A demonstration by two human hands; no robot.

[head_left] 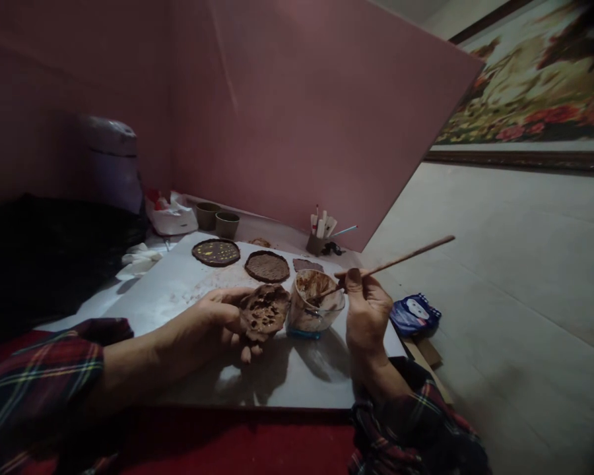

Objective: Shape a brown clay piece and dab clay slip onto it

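My left hand (218, 320) grips a brown clay-like piece (264, 311) by its left edge, its pitted, rough face turned toward me. Just right of that piece stands a clear cup (314, 310) smeared inside with brown paste, a blue band at its base. Between the thumb and fingers of my right hand (369, 307) is a thin wooden stick (410, 253). Its lower end dips into the cup, and the tip is hidden in the paste. Behind the cup lie a round brown disc (267, 266) with a raised rim and a darker disc (216, 252) with yellow specks.
White paper (148, 297) covers the table. Two dark cups (227, 225) stand at the back, near a white plastic bag (172, 214). A holder (315, 245) with several sticks is at back right. A blue packet (414, 315) lies by the right wall, and white gloves (137, 260) lie left.
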